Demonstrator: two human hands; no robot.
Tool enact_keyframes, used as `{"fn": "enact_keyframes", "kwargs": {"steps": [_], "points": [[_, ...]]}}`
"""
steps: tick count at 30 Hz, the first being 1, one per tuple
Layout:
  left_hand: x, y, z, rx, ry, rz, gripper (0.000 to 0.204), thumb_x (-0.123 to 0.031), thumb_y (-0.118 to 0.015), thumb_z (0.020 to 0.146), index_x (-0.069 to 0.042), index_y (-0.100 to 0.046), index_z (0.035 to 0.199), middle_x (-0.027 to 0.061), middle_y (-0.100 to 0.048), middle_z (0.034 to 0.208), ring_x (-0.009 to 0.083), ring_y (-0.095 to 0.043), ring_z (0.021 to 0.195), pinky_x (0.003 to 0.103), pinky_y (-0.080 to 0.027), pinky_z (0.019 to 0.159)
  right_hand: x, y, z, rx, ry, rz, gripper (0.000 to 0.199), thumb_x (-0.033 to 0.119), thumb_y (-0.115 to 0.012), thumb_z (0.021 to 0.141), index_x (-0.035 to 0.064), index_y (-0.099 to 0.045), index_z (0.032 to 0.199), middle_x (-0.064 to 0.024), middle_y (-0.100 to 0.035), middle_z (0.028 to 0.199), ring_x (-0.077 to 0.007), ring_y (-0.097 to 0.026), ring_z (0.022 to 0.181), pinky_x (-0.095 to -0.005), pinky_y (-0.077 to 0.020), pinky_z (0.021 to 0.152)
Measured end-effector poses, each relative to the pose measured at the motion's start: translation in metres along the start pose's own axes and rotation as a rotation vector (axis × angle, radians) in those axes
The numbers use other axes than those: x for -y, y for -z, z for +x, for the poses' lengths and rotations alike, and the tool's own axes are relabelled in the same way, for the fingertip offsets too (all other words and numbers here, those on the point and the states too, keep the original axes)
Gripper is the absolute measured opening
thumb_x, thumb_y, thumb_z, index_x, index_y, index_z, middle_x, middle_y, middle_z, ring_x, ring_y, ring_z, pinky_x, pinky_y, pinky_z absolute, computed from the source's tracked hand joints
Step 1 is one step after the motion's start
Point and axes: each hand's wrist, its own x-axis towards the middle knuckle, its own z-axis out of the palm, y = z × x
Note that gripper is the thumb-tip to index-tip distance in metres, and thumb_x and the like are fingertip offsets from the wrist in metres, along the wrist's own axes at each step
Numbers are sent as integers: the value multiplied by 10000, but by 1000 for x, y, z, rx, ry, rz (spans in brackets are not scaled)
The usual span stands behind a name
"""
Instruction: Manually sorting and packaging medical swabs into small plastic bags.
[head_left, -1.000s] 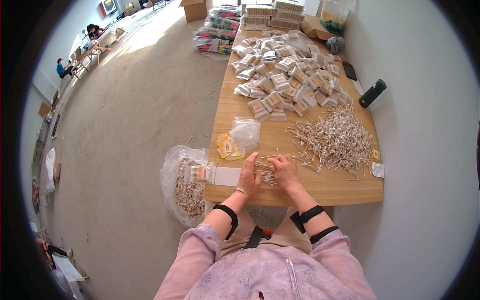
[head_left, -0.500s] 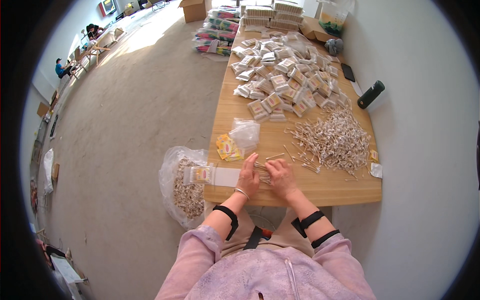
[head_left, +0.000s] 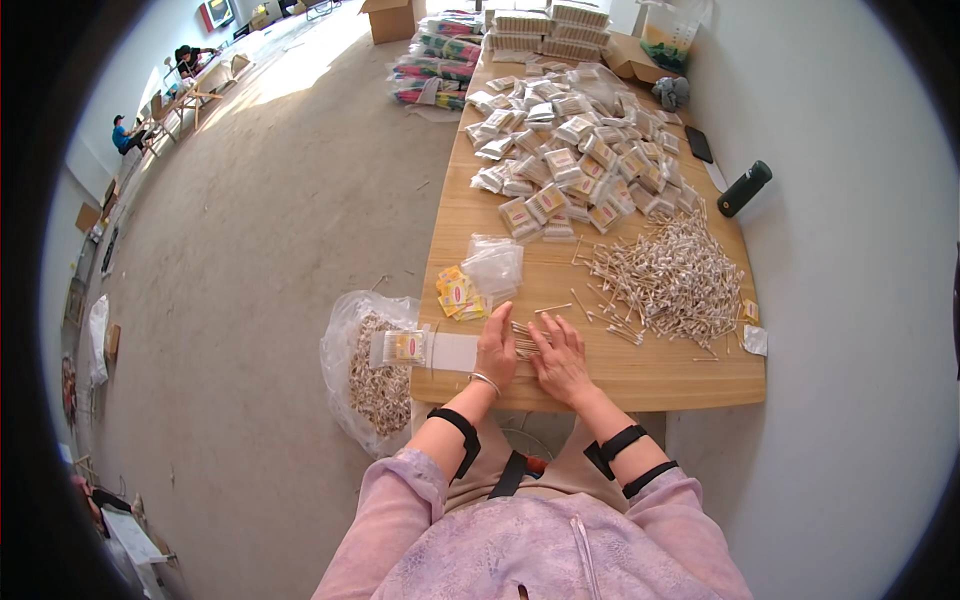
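On the table's near part, a small row of cotton swabs (head_left: 524, 340) lies between my two hands. My left hand (head_left: 496, 345) stands against one side of them, fingers stretched forward and together. From the other side my right hand (head_left: 562, 358) rests with straight, slightly parted fingers touching the swabs. Left of my left hand is a white strip (head_left: 455, 352), its right end hidden by that hand. A clear packet of swabs with a yellow label (head_left: 405, 347) sits at the strip's left end. Yellow cards (head_left: 456, 291) and clear plastic bags (head_left: 493, 264) lie just beyond.
A heap of loose swabs (head_left: 670, 275) covers the right of the wooden table (head_left: 640, 385). Filled packets (head_left: 570, 150) pile farther back. A dark bottle (head_left: 745, 188) and black phone (head_left: 698, 144) are by the wall. A plastic sack of swabs (head_left: 375, 390) stands left of the table.
My right hand's fingers have straightened and spread from a more curled pose over the swabs. My left hand stays in nearly the same place.
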Motion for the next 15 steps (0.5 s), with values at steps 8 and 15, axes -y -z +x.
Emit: {"fn": "enact_keyframes", "kwargs": {"steps": [8, 15], "points": [[17, -3, 3, -78, 182, -330, 351, 8, -414, 933, 41, -460, 1279, 169, -539, 1261, 228, -529, 1173, 317, -429, 983, 13, 2, -9, -134, 38, 108, 224, 180, -660, 755, 113, -638, 968, -68, -531, 1174, -255, -451, 1158, -398, -352, 964], [17, -4, 4, -78, 237, -383, 339, -44, -401, 952, 53, -464, 1271, 158, -547, 1241, 216, -535, 1154, 309, -429, 984, 13, -1, -6, -197, 83, 62, 115, 151, -663, 730, 85, -610, 808, -49, -554, 1024, -232, -501, 1054, -383, -401, 892]]}}
